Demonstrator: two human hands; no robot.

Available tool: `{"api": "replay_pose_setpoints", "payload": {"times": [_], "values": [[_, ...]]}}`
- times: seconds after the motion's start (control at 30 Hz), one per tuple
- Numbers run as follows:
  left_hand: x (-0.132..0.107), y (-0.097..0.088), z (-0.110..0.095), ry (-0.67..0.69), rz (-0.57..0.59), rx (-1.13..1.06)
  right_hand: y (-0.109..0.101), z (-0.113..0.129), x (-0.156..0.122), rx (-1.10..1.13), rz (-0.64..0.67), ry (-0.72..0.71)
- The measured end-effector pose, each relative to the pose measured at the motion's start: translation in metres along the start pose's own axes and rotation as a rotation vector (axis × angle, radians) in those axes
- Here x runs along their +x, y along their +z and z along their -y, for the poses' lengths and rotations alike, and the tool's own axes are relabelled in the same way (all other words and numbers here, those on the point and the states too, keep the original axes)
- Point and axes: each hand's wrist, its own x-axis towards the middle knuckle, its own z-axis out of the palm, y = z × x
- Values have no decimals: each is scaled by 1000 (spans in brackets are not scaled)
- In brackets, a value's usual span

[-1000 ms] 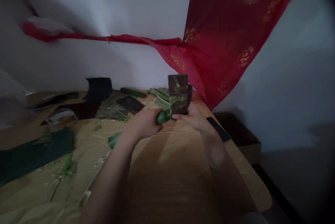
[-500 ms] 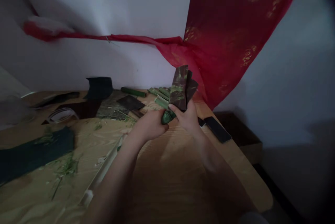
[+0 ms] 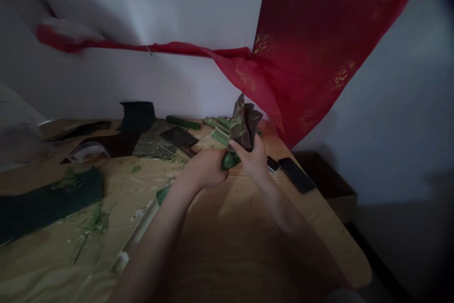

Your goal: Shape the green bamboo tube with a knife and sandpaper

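Over the wooden table (image 3: 213,241), my two hands are close together on one bundle. My left hand (image 3: 209,167) is wrapped around its lower end, a dark green rounded piece (image 3: 230,160) with ridges across it. My right hand (image 3: 253,159) pinches the upper part, with the thumb in front. From that grip stiff leaf-like brown sheets (image 3: 239,125) with green patches stick up in a fan. The front sheet looks folded to a point. My palms and curled fingers hide where the sheets meet the green piece. Behind the bundle lie several green bamboo-like strips (image 3: 220,136).
A green tube (image 3: 182,122) and dark flat pieces (image 3: 179,136) lie at the back. To the left are a dark green cloth (image 3: 53,201), plant sprigs (image 3: 95,220) and a pale channel-shaped strip (image 3: 136,234). A black phone (image 3: 297,175) lies near the right edge. A red cloth (image 3: 283,90) hangs behind.
The front brown sheet has turned or folded from a broad face to a narrower, pointed shape. Both hands keep their grip. The view has shifted slightly, showing more of a small object beside the phone.
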Motion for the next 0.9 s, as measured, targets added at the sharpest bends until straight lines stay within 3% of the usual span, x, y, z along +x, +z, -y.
{"api": "replay_pose_setpoints", "payload": {"times": [0.07, 0.17, 0.23, 0.43, 0.53, 0.6, 0.8, 0.9], "values": [[-1, -2, 1, 24, 11, 11, -7, 0, 3, 49, 99, 17], [-3, -7, 9, 69, 3, -36, -22, 1, 8, 146, 382, 61], [-3, -9, 14, 66, 2, -73, -27, 2, 8, 165, 438, 75], [0, -2, 4, -7, 1, -69, -9, 1, 2, 82, 235, 31], [1, 2, -5, 15, 21, -63, -2, 0, 1, 13, 19, -21], [1, 1, -8, 49, 20, -76, -3, -1, 2, 24, -26, -35], [-1, -8, 12, 77, 23, -182, -21, 2, 6, 340, 361, 197], [0, -8, 19, 21, 12, -161, -23, -1, 5, 310, 476, 214]]}}
